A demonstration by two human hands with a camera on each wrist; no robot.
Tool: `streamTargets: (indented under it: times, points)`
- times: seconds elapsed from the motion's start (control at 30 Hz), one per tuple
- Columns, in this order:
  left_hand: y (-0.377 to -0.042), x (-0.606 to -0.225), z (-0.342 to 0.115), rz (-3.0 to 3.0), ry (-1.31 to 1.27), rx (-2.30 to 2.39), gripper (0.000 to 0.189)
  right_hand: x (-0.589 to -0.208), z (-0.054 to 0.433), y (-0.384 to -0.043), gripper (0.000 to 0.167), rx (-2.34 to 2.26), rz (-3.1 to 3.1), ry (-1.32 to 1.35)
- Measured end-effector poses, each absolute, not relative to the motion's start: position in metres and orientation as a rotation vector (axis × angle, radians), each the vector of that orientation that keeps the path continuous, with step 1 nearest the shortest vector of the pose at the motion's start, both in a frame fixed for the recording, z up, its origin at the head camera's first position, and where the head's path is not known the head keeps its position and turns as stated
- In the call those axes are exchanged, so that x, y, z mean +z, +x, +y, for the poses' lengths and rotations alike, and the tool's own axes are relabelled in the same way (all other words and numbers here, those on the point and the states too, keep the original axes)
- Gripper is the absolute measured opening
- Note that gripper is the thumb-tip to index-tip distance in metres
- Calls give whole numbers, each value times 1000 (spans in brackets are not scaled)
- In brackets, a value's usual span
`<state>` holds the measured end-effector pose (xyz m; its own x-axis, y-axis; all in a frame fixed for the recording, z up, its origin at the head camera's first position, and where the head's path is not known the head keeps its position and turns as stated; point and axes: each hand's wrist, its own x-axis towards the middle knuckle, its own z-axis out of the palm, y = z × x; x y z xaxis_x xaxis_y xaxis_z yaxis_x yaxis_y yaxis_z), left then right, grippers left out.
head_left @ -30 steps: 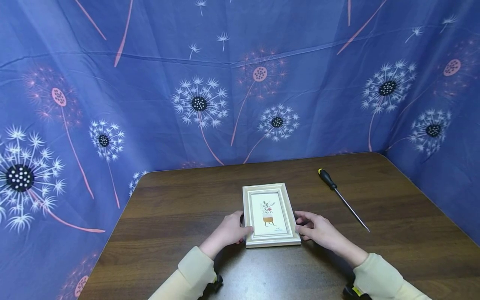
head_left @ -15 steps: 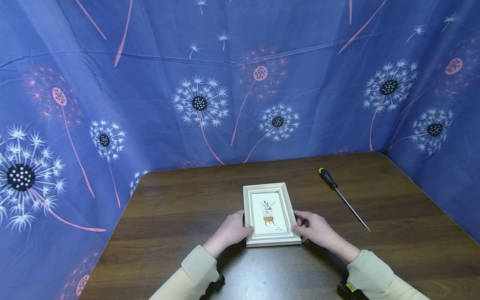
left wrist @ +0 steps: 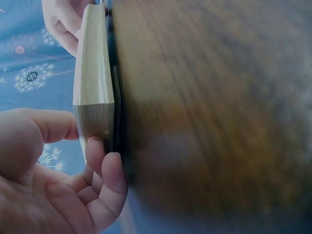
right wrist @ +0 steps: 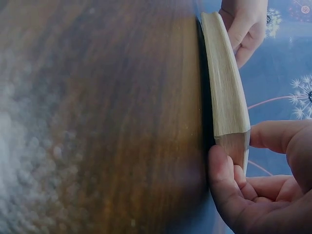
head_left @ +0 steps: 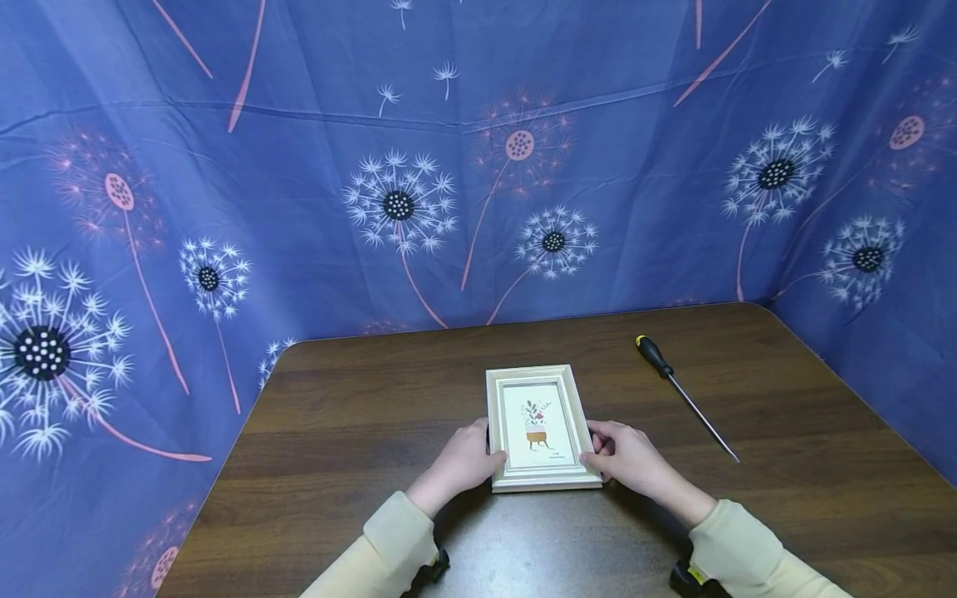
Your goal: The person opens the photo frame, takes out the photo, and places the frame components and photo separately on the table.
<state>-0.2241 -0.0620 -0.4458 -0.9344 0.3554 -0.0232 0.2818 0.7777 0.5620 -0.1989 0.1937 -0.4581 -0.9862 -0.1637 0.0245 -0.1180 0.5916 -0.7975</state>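
A cream picture frame (head_left: 497, 415) lies face up near the middle of the table, with a print of a potted plant behind its front. My left hand (head_left: 462, 455) grips its left side, thumb on the front face near the lower corner. On the opposite side my right hand (head_left: 635, 459) pinches the frame the same way. In the left wrist view, the fingers (left wrist: 113, 175) curl at the edge of the frame (left wrist: 92, 63), close to the tabletop. The right wrist view has the thumb (right wrist: 273, 135) on the face and curled fingertips at the underside.
A screwdriver (head_left: 658, 361) with a black and yellow handle lies to the right, its shaft pointing toward the front right. The brown wooden table (head_left: 336, 415) meets a blue dandelion-print cloth (head_left: 299, 208) at the back and sides.
The right thumb has shifted slightly further onto the frame's face, and the right forearm has moved a little left. The picture frame has barely moved.
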Motion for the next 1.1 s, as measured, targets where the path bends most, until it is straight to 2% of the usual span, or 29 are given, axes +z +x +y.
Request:
streamTargets:
  times: [0.9,1.1]
  points:
    - [-221,-433,-69,2830,502,980,52,-440,190,-198,50,-1351,2829,-315]
    - [-218,-427,-74,2842,507,997,47,-436,188,-198,49,-1349,2844,-346]
